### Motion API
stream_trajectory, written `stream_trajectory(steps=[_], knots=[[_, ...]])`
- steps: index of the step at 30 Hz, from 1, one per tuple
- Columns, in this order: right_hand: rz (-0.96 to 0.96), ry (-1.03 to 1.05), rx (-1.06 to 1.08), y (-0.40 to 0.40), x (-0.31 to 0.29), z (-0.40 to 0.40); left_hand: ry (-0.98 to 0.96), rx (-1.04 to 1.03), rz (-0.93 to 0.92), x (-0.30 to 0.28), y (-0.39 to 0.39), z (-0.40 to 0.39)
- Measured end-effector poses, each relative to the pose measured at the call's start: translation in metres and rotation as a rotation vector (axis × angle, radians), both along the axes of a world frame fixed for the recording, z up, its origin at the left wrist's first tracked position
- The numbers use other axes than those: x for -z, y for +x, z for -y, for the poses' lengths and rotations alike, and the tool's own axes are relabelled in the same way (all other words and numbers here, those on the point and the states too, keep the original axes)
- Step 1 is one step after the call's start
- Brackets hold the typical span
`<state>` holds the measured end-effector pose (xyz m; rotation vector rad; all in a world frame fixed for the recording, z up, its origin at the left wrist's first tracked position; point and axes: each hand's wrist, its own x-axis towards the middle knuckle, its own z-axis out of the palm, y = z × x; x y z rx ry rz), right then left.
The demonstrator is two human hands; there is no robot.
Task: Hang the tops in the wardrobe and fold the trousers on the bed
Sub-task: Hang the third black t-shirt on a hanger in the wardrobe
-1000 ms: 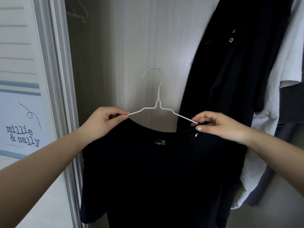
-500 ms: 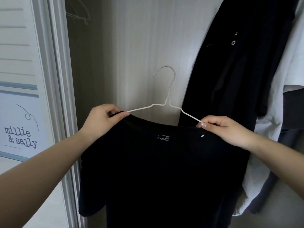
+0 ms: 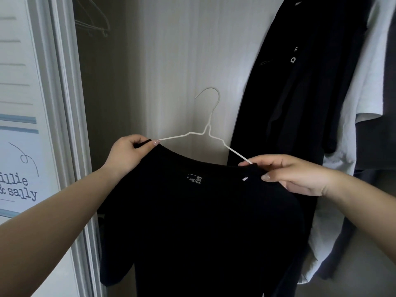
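Observation:
A black top [image 3: 199, 228] hangs from a white wire hanger [image 3: 209, 129] held up in front of the open wardrobe. My left hand [image 3: 126, 155] pinches the top's left shoulder over the hanger's left arm. My right hand [image 3: 293, 174] pinches the right shoulder where the hanger's right arm enters the neck. The hanger's hook points up and is free of any rail. The lower part of the hanger is hidden inside the top.
A black garment [image 3: 300, 86], a white top [image 3: 360, 99] and a grey garment [image 3: 385, 133] hang at the right. Empty wire hangers [image 3: 94, 24] hang at the upper left. The wardrobe's frame [image 3: 66, 116] and a door with lettering [image 3: 19, 187] stand on the left.
The top and hanger have tilted, with the right side lower. My right hand slid down and right along the shoulder; my left hand stayed about where it was.

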<state>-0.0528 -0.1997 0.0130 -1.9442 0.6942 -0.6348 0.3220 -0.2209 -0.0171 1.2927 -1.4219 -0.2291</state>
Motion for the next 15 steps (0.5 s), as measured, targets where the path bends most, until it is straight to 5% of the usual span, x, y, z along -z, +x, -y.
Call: stream_trajectory(steps=[7,15], knots=[[0.391,0.143,-0.045,0.016,0.003,-0.001,-0.030,-0.005,-0.196,-0.003,-0.027,0.021],[0.370,0.105,0.172,0.056,-0.023,0.022,0.203,0.337,-0.570,-0.020,-0.101,0.020]])
